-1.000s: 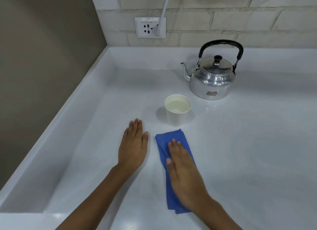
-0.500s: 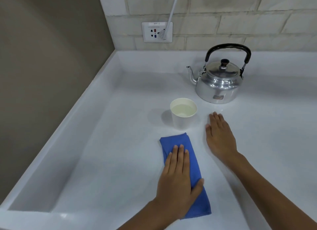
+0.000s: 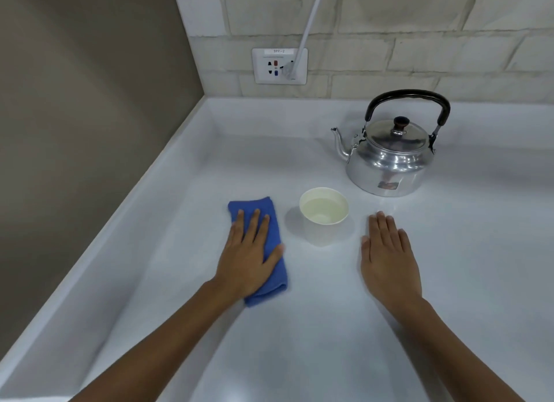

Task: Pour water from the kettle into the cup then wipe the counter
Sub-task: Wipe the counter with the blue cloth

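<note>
Blue folded cloth (image 3: 260, 245) lies flat on the pale grey worktop (image 3: 299, 326), left of centre, long side running near to far. I note the left hand (image 3: 247, 257) pressed flat on top of it, palm down, fingers straight and together, thumb out to the right over the cloth edge; nothing is gripped, the hand only bears down on the cloth. Right hand (image 3: 386, 257) rests palm down on bare worktop at the right, fingers extended and close together, holding nothing, apart from every object.

White paper cup (image 3: 323, 218) stands upright between the two hands, just beside the cloth's right edge but not touching it. It holds clear water partway up. Shiny metal kettle with a black arched handle (image 3: 389, 158) stands upright farther back and to the right of the cup, lid on, spout pointing left, near the cup but apart from it.

White wall socket (image 3: 279, 66) sits on the far brick wall with a white cable (image 3: 310, 17) plugged in, running up and right.
</note>
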{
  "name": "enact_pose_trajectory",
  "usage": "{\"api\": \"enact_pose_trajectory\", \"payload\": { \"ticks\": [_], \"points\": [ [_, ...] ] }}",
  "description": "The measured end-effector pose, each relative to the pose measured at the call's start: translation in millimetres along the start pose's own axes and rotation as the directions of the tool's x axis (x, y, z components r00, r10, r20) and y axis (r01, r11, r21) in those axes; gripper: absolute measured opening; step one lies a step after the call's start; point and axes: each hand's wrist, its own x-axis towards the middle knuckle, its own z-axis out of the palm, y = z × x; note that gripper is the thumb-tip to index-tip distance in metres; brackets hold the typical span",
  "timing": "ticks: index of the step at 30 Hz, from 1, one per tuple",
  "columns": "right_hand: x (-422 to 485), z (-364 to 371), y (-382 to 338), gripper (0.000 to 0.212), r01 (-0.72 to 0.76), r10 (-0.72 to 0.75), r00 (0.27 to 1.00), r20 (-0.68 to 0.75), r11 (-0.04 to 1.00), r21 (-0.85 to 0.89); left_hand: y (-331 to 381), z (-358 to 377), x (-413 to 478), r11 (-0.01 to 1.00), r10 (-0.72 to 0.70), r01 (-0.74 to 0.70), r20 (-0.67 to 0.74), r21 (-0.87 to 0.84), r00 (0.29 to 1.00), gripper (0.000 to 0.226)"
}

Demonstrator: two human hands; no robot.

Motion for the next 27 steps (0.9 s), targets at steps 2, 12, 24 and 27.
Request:
{"api": "enact_pose_trajectory", "payload": {
  "ticks": [2, 12, 24, 27],
  "points": [
    [1.0, 1.7, 0.1, 0.062, -0.009, 0.009, 1.0, 0.004, 1.0, -0.002, 14.4, 5.4, 19.5, 1.0, 0.005, -0.005, 0.0, -0.014, 1.0, 0.065],
    [0.2, -4.2, -1.2, 0.066, 0.002, -0.002, 1.0, -0.021, 1.0, 0.011, -7.4, 14.4, 9.4, 0.99, 0.089, -0.1, -0.104, -0.101, 0.991, 0.056],
    [-1.5, -12.1, -6.8, 0.062, 0.013, -0.013, 1.0, -0.024, 1.0, 0.001, -10.3, 12.4, 142.2, 0.971, 0.232, -0.234, -0.043, -0.043, 0.972, 0.051],
    [-1.8, -11.4, -6.6, 0.06, 0.018, -0.017, 1.0, -0.021, 1.0, 0.003, -7.9, 11.1, 164.3, 0.96, 0.277, -0.278, -0.03, -0.032, 0.96, 0.051]
  ]
}}
